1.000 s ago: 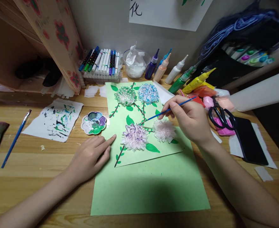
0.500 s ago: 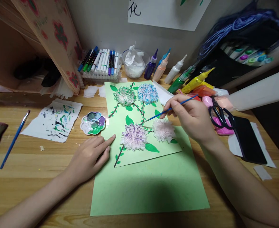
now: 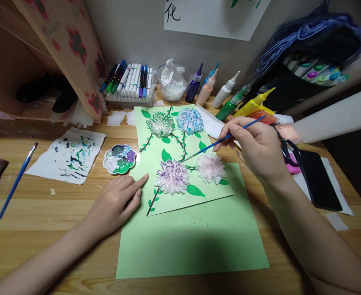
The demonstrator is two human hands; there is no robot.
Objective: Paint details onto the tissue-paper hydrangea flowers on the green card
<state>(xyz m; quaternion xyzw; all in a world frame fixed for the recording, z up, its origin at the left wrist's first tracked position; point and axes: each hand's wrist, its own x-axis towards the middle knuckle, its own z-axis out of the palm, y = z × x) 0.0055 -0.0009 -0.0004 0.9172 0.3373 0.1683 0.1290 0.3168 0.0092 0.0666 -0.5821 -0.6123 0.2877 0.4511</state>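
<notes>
Farther right than half a second ago, the right forearm [image 3: 309, 221] and right hand [image 3: 254, 148] now hide more of the black-handled scissors [image 3: 296, 148]; the slim blue paintbrush [image 3: 226, 137] goes with them, its tip only slightly shifted. The left hand [image 3: 114, 200] keeps its place.

Under the work lies a large green sheet [image 3: 192, 241], and on its upper part sits the smaller, paler green card [image 3: 155, 149] with four ruffled flowers. The right hand pinches the brush between thumb and fingers, the handle slanting down to a tip by the stem between the purple-tipped flower [image 3: 172, 177] and the pale pink flower [image 3: 211, 168]; I cannot tell whether the bristles touch. The left hand rests palm down, index finger stretched to the card's left edge, the other fingers loosely curled, gripping nothing.

At the upper right, a black holder [image 3: 301, 94] carries pale markers with coloured ends. Along the wall, a clear case [image 3: 128, 99] has markers laid across it, and a clear bowl [image 3: 161, 80] contains crumpled white tissue. The flower-shaped palette [image 3: 108, 158], beside the left hand, holds dark, bluish, purple and green paint.
</notes>
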